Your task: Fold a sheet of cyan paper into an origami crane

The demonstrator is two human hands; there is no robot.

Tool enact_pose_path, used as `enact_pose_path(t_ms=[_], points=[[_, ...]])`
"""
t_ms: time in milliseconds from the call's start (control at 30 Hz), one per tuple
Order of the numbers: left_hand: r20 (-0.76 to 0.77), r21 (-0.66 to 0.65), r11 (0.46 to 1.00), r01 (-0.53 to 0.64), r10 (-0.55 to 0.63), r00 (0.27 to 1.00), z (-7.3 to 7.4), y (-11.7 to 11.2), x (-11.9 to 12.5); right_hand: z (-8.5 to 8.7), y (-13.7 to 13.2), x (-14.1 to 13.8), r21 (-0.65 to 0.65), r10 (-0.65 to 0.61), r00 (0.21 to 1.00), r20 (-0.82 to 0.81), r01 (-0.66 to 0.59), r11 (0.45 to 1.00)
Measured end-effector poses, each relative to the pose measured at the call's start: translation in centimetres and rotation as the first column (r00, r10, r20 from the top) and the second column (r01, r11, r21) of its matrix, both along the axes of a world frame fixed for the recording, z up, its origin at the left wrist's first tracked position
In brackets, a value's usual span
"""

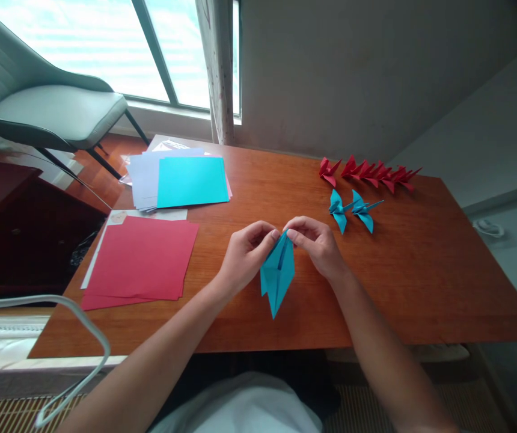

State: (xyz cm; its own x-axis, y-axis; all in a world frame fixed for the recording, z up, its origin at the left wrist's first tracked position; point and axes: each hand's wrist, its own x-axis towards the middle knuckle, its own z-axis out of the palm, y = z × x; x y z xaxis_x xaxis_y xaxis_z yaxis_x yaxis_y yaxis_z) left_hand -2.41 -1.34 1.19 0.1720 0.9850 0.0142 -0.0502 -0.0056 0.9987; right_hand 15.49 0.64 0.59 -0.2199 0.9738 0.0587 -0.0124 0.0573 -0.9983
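A partly folded blue paper (278,273), kite-like with a long point hanging down, is held up over the table's front half. My left hand (252,249) pinches its upper left edge between thumb and forefinger. From the other side, my right hand (315,243) pinches the top tip, thumb towards me. Both sets of fingers almost meet at the top of the paper, and the fingertips behind it are hidden. Just beyond my right hand stand two finished blue paper cranes (338,210), side by side.
Several red paper cranes (373,173) line the back right of the wooden table (398,282). Red paper sheets (143,258) lie at the left, with turquoise sheets (193,182) on paler paper behind them. A white cable-like tube (91,328) curves at lower left; a chair (60,114) stands by the window.
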Motion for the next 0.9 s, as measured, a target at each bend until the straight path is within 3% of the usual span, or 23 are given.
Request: enact_pose_path(t_ms=[333,900], points=[[0.041,-0.102,0.992,0.072,-0.068,0.997,0.27,0.44,-0.50,0.14,-0.19,-0.18,-0.017,0.070,0.997,0.036,-0.069,0.997],[0.056,-0.146,0.982,0.116,-0.109,0.992,0.65,0.57,-0.70,0.01,-0.20,0.16,-0.035,0.140,0.990,0.019,-0.139,0.990]])
